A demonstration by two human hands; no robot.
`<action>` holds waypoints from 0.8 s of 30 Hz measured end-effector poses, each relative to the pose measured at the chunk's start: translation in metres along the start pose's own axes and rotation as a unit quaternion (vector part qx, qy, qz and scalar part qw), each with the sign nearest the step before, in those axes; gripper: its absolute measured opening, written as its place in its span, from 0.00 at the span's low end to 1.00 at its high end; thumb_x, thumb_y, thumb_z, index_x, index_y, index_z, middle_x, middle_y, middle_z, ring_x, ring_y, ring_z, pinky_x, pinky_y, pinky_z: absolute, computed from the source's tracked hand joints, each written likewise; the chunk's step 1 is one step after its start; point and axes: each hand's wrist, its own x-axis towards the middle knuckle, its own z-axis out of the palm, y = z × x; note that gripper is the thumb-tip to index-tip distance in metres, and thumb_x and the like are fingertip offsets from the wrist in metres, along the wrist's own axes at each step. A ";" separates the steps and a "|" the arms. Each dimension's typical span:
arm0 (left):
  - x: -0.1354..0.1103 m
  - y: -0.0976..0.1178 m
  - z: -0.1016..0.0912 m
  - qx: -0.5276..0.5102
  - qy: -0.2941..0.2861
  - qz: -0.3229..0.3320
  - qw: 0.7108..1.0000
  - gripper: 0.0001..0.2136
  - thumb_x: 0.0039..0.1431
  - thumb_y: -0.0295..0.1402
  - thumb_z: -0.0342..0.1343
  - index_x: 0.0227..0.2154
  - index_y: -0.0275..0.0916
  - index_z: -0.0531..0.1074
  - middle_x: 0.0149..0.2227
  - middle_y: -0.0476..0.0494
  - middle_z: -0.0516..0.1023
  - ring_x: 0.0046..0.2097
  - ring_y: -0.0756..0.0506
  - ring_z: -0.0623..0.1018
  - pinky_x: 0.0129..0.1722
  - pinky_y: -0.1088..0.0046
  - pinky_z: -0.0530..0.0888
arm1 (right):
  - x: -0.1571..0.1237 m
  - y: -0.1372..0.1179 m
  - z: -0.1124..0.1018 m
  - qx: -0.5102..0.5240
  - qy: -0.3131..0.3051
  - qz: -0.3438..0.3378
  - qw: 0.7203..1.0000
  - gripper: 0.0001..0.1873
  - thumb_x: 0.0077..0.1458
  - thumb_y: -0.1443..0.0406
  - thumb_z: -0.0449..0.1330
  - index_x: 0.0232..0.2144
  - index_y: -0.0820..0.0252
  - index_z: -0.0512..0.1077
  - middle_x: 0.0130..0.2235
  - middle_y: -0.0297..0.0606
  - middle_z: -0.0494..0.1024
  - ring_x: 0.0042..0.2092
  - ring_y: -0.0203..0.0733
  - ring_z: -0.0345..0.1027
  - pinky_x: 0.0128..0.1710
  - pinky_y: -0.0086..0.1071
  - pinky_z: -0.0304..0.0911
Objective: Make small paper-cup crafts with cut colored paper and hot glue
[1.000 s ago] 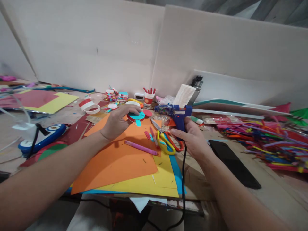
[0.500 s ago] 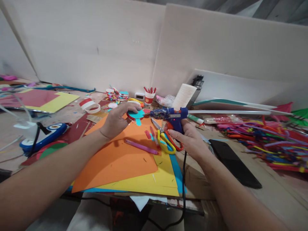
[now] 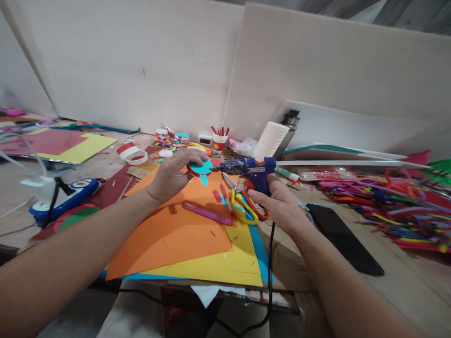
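The left hand (image 3: 172,174) grasps a round turquoise-and-red paper piece (image 3: 199,168) above the far end of an orange paper sheet (image 3: 169,239), which reaches near the counter's (image 3: 100,164) front edge. The right hand (image 3: 280,204) grips a blue plastic glue gun (image 3: 259,176) (red light lit), nozzle right at the piece's rim.

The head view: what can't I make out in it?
In the head view:
Handle of the glue gun: partly covered by the right hand.
The gun's label: too small to read.
Nozzle tip touching the blue disc or not: too small to tell.
Part of the disc: covered by the left hand.
Bright pile: cut off by the right edge.
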 end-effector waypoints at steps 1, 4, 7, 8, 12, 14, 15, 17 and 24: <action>0.000 0.000 0.000 0.000 0.000 -0.005 1.000 0.02 0.57 0.32 0.59 0.32 0.42 0.74 0.42 0.41 0.81 0.49 0.43 0.78 0.54 0.61 0.71 | 0.000 -0.001 0.000 0.018 -0.013 0.017 1.000 0.18 0.50 0.56 0.62 0.41 0.60 0.70 0.38 0.37 0.76 0.37 0.41 0.69 0.38 0.35 0.67; 0.000 -0.001 0.000 0.002 0.003 -0.019 1.000 0.02 0.56 0.34 0.60 0.31 0.42 0.74 0.42 0.42 0.81 0.49 0.43 0.78 0.54 0.61 0.71 | 0.000 -0.003 0.000 0.041 -0.023 0.035 0.998 0.18 0.49 0.56 0.62 0.40 0.60 0.69 0.38 0.37 0.75 0.38 0.41 0.68 0.39 0.36 0.66; 0.000 -0.002 -0.001 0.009 -0.006 -0.013 1.000 0.02 0.56 0.33 0.59 0.30 0.42 0.74 0.41 0.43 0.82 0.49 0.43 0.78 0.55 0.60 0.71 | 0.000 -0.004 -0.001 0.010 -0.010 0.024 1.000 0.17 0.48 0.55 0.62 0.37 0.60 0.70 0.36 0.37 0.73 0.38 0.42 0.66 0.40 0.37 0.64; 0.000 -0.002 -0.001 0.013 -0.010 -0.007 1.000 0.02 0.56 0.33 0.59 0.30 0.43 0.73 0.41 0.43 0.82 0.50 0.43 0.78 0.54 0.60 0.71 | 0.001 -0.004 -0.001 -0.002 -0.004 0.022 1.000 0.17 0.48 0.55 0.63 0.36 0.60 0.69 0.35 0.37 0.73 0.37 0.42 0.66 0.40 0.38 0.64; 0.000 -0.004 -0.002 0.027 -0.017 0.014 0.999 0.02 0.57 0.29 0.57 0.30 0.42 0.73 0.42 0.43 0.82 0.50 0.43 0.78 0.54 0.59 0.71 | 0.001 -0.008 -0.003 -0.017 0.003 0.026 1.000 0.17 0.46 0.55 0.63 0.35 0.59 0.68 0.35 0.38 0.72 0.38 0.44 0.66 0.40 0.39 0.64; 0.000 -0.004 -0.003 0.031 -0.015 0.022 0.999 0.03 0.56 0.27 0.57 0.30 0.42 0.73 0.42 0.44 0.81 0.50 0.43 0.78 0.54 0.60 0.71 | 0.001 -0.011 -0.003 -0.014 0.000 0.026 1.000 0.16 0.46 0.55 0.63 0.34 0.59 0.68 0.36 0.38 0.72 0.38 0.44 0.66 0.40 0.39 0.64; 0.000 -0.005 -0.003 0.031 -0.015 0.025 0.999 0.04 0.56 0.26 0.57 0.30 0.42 0.73 0.42 0.44 0.82 0.50 0.43 0.78 0.54 0.60 0.71 | 0.001 -0.012 -0.003 -0.011 -0.003 0.025 1.000 0.16 0.46 0.56 0.62 0.35 0.59 0.67 0.35 0.38 0.72 0.38 0.44 0.66 0.39 0.39 0.64; 0.000 -0.004 -0.003 0.028 -0.017 0.023 0.999 0.05 0.55 0.25 0.57 0.30 0.42 0.73 0.42 0.44 0.82 0.49 0.43 0.78 0.54 0.60 0.71 | 0.000 -0.014 -0.003 -0.005 -0.006 0.023 1.000 0.16 0.46 0.56 0.62 0.35 0.59 0.67 0.35 0.38 0.72 0.37 0.44 0.66 0.39 0.38 0.65; -0.001 -0.003 -0.003 0.045 -0.031 0.029 0.998 0.05 0.55 0.25 0.56 0.30 0.42 0.73 0.42 0.44 0.82 0.50 0.43 0.78 0.54 0.60 0.71 | 0.001 -0.004 -0.004 -0.043 0.006 -0.023 0.999 0.17 0.49 0.57 0.63 0.40 0.60 0.71 0.39 0.39 0.75 0.42 0.47 0.68 0.46 0.41 0.65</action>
